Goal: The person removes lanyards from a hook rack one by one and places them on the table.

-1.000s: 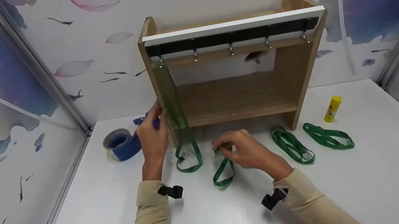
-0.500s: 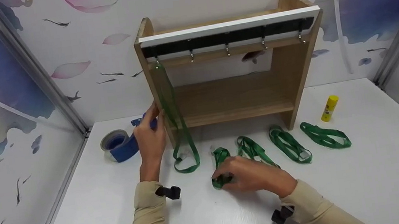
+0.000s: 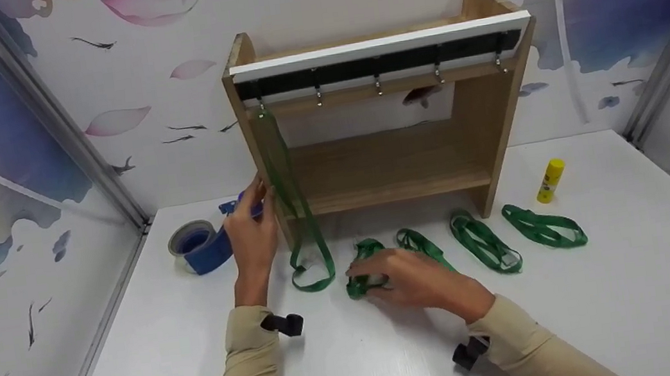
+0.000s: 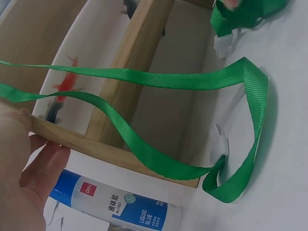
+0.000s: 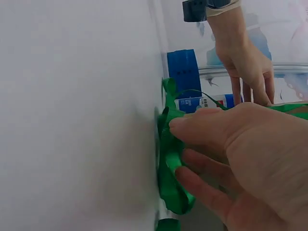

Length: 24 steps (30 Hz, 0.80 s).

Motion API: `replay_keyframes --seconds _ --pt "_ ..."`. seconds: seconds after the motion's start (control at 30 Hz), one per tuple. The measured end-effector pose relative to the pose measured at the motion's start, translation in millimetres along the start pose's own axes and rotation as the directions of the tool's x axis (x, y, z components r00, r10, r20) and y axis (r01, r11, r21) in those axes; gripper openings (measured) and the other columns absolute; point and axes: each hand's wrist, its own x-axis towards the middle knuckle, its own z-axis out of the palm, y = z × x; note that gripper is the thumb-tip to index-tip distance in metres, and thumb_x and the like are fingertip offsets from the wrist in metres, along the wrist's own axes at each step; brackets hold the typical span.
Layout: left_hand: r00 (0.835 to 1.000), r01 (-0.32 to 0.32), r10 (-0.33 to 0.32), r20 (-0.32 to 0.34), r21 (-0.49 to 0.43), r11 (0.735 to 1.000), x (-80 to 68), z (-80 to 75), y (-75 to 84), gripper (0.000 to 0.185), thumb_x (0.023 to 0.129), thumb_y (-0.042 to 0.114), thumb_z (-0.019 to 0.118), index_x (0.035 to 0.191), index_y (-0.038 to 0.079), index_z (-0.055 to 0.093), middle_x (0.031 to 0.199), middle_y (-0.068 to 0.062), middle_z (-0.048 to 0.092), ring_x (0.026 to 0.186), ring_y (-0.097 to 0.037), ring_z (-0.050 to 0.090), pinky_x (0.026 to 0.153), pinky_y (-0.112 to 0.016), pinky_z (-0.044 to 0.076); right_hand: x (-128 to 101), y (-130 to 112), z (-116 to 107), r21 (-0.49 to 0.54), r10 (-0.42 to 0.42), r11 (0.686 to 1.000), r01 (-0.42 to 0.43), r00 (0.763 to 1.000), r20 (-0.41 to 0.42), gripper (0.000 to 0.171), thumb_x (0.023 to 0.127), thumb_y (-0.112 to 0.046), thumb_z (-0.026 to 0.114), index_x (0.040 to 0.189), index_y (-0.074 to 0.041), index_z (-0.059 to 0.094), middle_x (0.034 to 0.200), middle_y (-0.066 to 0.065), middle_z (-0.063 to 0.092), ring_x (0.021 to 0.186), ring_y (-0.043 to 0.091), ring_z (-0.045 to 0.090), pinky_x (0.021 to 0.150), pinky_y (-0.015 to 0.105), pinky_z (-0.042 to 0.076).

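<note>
My left hand (image 3: 250, 234) grips the left side panel of a small wooden shelf (image 3: 396, 157), thumb at its front edge and fingers outside. A green lanyard (image 3: 319, 242) hangs from the leftmost hook, its lower loop reaching the table. On the tabletop, my right hand (image 3: 414, 274) holds a folded green lanyard (image 3: 369, 248) between thumb and fingers, its white clip (image 4: 224, 44) showing in the left wrist view. Part of that bundle is hidden by the hand. Further right lie three more folded lanyards, the nearest (image 3: 420, 243) partly covered by the right hand.
Blue tape (image 3: 211, 254) stands left of the shelf, beside a liquid glue bottle (image 4: 115, 202). At the right is a yellow glue stick (image 3: 550, 181). Metal hooks (image 3: 378, 85) line the white-edged bar across the shelf's front. Patterned walls enclose the table.
The right hand brought the lanyard down onto the table, then shifted with it slightly away from the person. The left hand stayed on the shelf's side. The head view shifted slightly.
</note>
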Motion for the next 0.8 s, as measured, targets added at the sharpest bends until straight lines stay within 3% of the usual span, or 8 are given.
replay_keyframes --seconds 0.13,0.23,0.3,0.47,0.53,0.6,0.73,0.8 --pt "1.000 -0.009 0.009 0.008 -0.006 1.000 0.3 2.4 0.0 0.041 0.110 0.028 0.066 0.150 0.019 0.066 0.135 -0.008 0.078 0.121 -0.025 0.078 0.093 -0.041 0.067 -19 12 -32 -0.031 0.086 0.995 -0.094 0.977 -0.194 0.042 0.101 -0.019 0.080 0.142 -0.022 0.073 0.141 0.000 0.075 0.119 0.019 0.077 0.095 0.039 0.067" --pt "1.000 -0.014 0.014 0.006 -0.006 1.000 0.7 2.8 0.0 0.041 0.110 0.028 0.065 0.150 0.018 0.067 0.134 -0.008 0.078 0.120 -0.025 0.078 0.092 -0.041 0.068 -39 31 -62 0.002 0.178 0.981 -0.194 0.899 -0.399 0.035 0.102 -0.018 0.078 0.137 -0.018 0.076 0.130 0.004 0.080 0.103 0.021 0.080 0.082 0.023 0.065" --pt "1.000 -0.012 0.012 0.003 -0.004 1.000 1.0 2.4 0.0 0.041 0.110 0.028 0.065 0.150 0.018 0.067 0.134 -0.008 0.078 0.120 -0.025 0.078 0.093 -0.041 0.067 -52 46 -82 0.030 0.238 0.964 -0.264 0.808 -0.539 0.031 0.103 -0.017 0.077 0.134 -0.015 0.077 0.125 0.006 0.081 0.098 0.021 0.078 0.079 0.012 0.058" --pt "1.000 -0.008 0.008 -0.002 0.001 1.000 0.4 -0.6 -0.5 0.041 0.110 0.029 0.065 0.149 0.018 0.067 0.135 -0.008 0.078 0.121 -0.025 0.078 0.095 -0.042 0.067 -80 76 -120 0.171 0.367 0.903 -0.394 0.498 -0.786 0.031 0.103 -0.028 0.076 0.131 -0.014 0.076 0.120 0.006 0.081 0.097 0.007 0.071 0.076 0.003 0.050" --pt "1.000 -0.006 0.006 -0.001 -0.002 1.000 -0.1 -2.9 -0.7 0.041 0.110 0.028 0.065 0.149 0.018 0.067 0.135 -0.008 0.078 0.121 -0.025 0.078 0.096 -0.043 0.066 -86 84 -126 0.237 0.414 0.880 -0.412 0.420 -0.808 0.038 0.102 -0.035 0.078 0.134 -0.015 0.073 0.123 0.005 0.079 0.100 0.004 0.070 0.079 0.004 0.051" --pt "1.000 -0.003 0.003 0.000 -0.006 1.000 -0.4 -5.1 -0.9 0.040 0.110 0.028 0.066 0.149 0.018 0.067 0.135 -0.008 0.078 0.121 -0.025 0.078 0.097 -0.042 0.066 -87 91 -127 0.286 0.461 0.859 -0.425 0.397 -0.794 0.046 0.101 -0.039 0.079 0.139 -0.015 0.069 0.127 0.006 0.077 0.106 0.006 0.071 0.084 0.007 0.055" --pt "1.000 0.009 -0.009 0.005 -0.019 1.000 0.5 -7.9 -1.2 0.038 0.109 0.028 0.068 0.145 0.018 0.071 0.130 -0.007 0.080 0.116 -0.024 0.079 0.094 -0.041 0.067 -84 100 -119 0.320 0.517 0.838 -0.442 0.458 -0.723 0.059 0.100 -0.041 0.079 0.151 -0.015 0.061 0.144 0.011 0.071 0.125 0.030 0.072 0.105 0.034 0.063" --pt "1.000 0.006 -0.006 0.001 -0.027 1.000 2.5 -8.7 -0.2 0.035 0.108 0.029 0.070 0.140 0.017 0.074 0.124 -0.006 0.082 0.109 -0.022 0.081 0.089 -0.036 0.068 -82 104 -113 0.322 0.520 0.839 -0.439 0.470 -0.713 0.059 0.101 -0.039 0.078 0.152 -0.015 0.061 0.148 0.011 0.070 0.129 0.033 0.072 0.107 0.049 0.061"
